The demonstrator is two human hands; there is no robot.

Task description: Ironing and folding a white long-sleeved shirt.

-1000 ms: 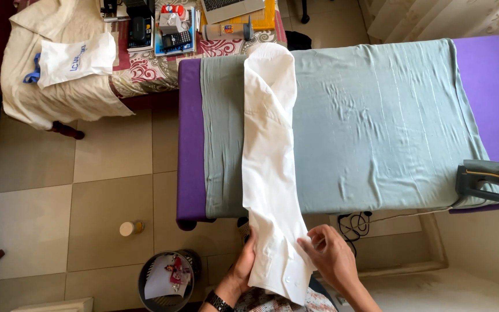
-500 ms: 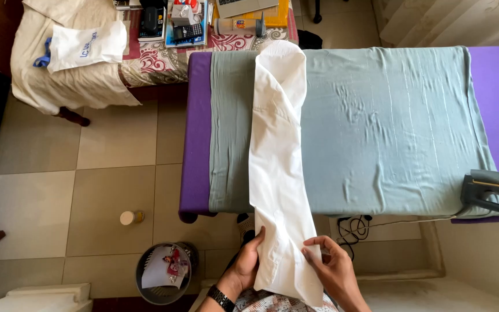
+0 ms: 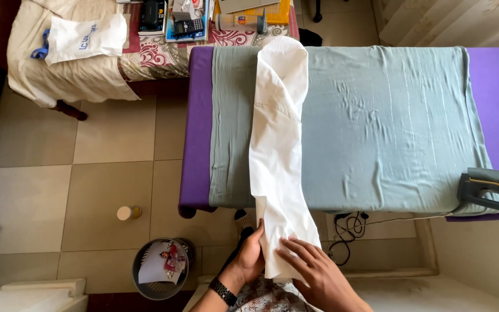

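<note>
L hand (image 3: 250,257) grips white shirt (image 3: 277,150); R hand (image 3: 312,270) flat on it

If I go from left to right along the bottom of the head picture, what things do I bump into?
Small jar on the floor → bin of rubbish → left hand → right hand, both at the white garment → tangled cord → iron.

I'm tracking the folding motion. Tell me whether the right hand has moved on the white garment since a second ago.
Yes. The right hand slid left from the white garment's right edge onto its face, toward the left hand.
</note>
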